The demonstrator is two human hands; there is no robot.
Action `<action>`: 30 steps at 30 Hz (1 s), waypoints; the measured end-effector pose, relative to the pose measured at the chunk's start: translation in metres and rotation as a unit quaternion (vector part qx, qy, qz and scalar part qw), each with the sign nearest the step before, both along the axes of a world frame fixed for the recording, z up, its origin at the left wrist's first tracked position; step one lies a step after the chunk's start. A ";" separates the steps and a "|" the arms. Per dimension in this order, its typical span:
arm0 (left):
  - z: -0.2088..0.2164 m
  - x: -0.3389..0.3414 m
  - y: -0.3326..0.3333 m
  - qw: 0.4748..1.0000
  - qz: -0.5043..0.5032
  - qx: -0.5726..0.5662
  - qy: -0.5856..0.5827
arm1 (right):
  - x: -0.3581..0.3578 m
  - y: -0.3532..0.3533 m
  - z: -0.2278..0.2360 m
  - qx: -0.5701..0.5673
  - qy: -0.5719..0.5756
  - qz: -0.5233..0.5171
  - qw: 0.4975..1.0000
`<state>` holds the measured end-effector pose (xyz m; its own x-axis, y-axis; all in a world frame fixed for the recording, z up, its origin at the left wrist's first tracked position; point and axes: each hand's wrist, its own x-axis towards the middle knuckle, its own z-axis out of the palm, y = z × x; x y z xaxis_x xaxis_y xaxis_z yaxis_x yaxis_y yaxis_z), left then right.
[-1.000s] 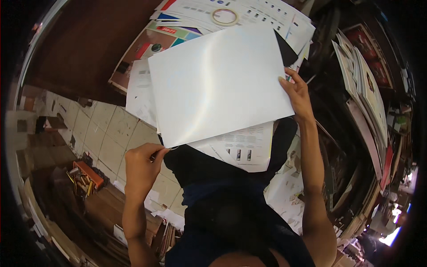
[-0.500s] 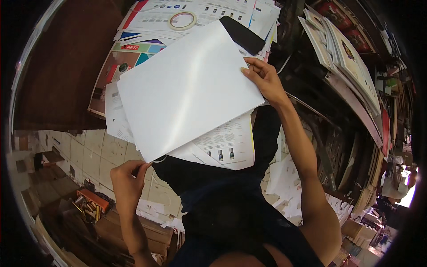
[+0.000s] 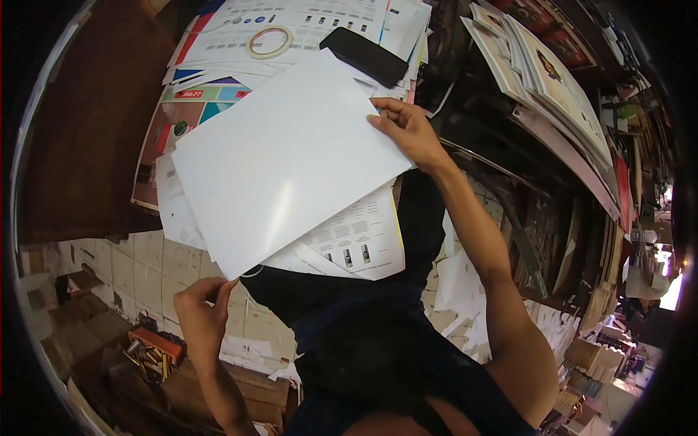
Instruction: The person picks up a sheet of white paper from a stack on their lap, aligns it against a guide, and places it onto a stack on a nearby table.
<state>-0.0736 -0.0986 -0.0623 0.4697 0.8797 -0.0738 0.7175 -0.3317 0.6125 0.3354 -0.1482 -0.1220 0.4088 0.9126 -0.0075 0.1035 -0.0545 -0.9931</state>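
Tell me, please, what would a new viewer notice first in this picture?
First the big blank white sheet in the middle, held by the right hand at its upper right edge and the left hand at its lower corner. Behind it lie printed papers, with a tape ring and a black phone on top.

A large blank white sheet (image 3: 283, 160), glossy and flat, is held tilted above a stack of printed pages (image 3: 349, 236) (small product pictures show on the top page), its near corner pinched low and its far edge gripped.
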 end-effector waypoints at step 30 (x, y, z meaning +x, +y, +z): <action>-0.064 0.003 -0.016 0.871 0.174 -0.335 -0.316 | -0.213 -0.037 0.020 0.043 -0.563 0.271 0.780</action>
